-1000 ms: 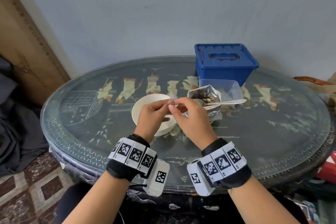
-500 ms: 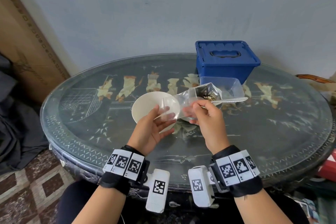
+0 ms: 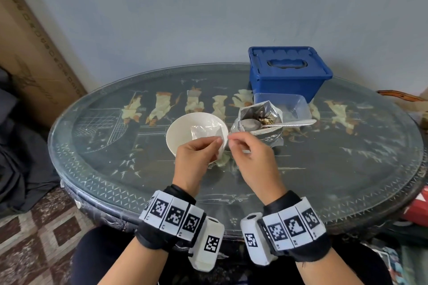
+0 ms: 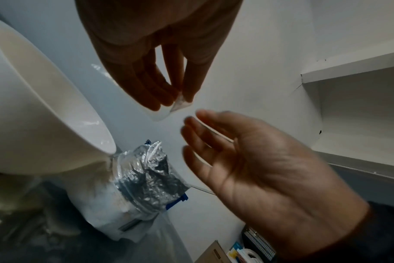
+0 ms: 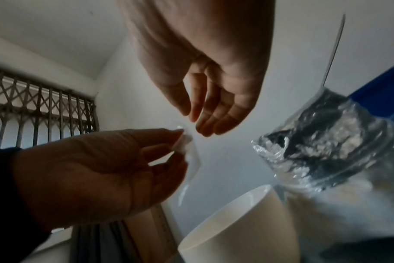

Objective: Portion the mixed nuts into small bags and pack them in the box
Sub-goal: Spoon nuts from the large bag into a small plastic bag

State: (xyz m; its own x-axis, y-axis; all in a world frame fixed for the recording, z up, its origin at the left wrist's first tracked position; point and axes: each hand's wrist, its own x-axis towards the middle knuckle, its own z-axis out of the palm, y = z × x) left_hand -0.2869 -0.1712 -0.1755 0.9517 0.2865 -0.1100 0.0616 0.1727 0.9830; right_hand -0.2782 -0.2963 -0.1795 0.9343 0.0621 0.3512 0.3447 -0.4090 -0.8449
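Pinching the small bag [image 3: 206,136] over the bowl [image 3: 178,136], left hand [image 3: 196,157] grips; right hand [image 3: 252,159], just beside it, hovers loose and empty.

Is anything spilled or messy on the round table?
Nothing looks spilled. The crinkled silver foil nut bag stands open with the metal spoon resting in it, its handle sticking out sideways. The blue plastic box has its lid on. The left hand pinches a small clear plastic bag over the white bowl.
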